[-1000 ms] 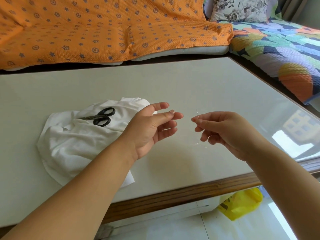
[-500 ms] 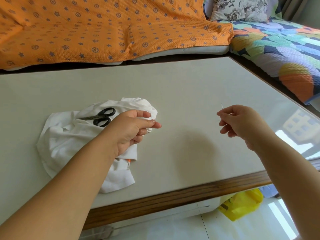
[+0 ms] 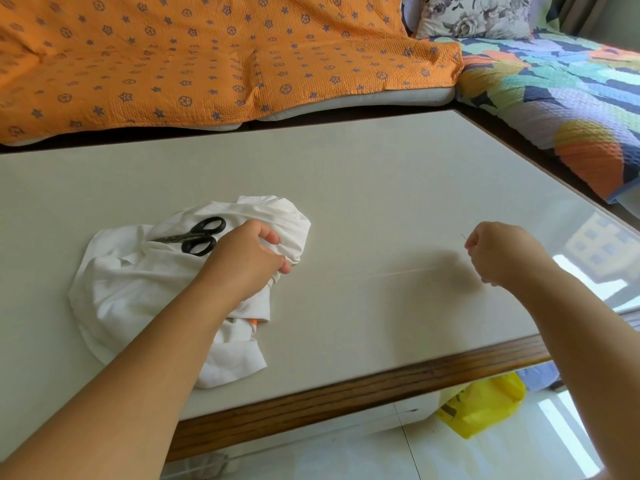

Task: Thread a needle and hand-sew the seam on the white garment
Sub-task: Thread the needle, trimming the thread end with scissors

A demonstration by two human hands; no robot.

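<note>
The left hand (image 3: 249,258) had dropped onto the white garment (image 3: 138,289) on the table (image 3: 346,185), gripping a fold; the right hand (image 3: 498,251) had drawn away, pinching the needle (image 3: 463,236). Thread (image 3: 398,273) trailed between; threading judged complete, sewing not begun.

I see a white garment (image 3: 138,289) with a small orange patch (image 3: 254,322), and scissors (image 3: 197,235) with black handles. The table (image 3: 381,188) is pale grey-beige, edged in brown wood grain. The cover (image 3: 207,57) is orange with blue-grey stars and wheels. The quilt (image 3: 554,98) is patched green, blue, lilac and orange, the pillow (image 3: 478,15) is grey floral, and the bag (image 3: 481,407) is yellow. The needle (image 3: 463,236) looks dark, I think.
</note>
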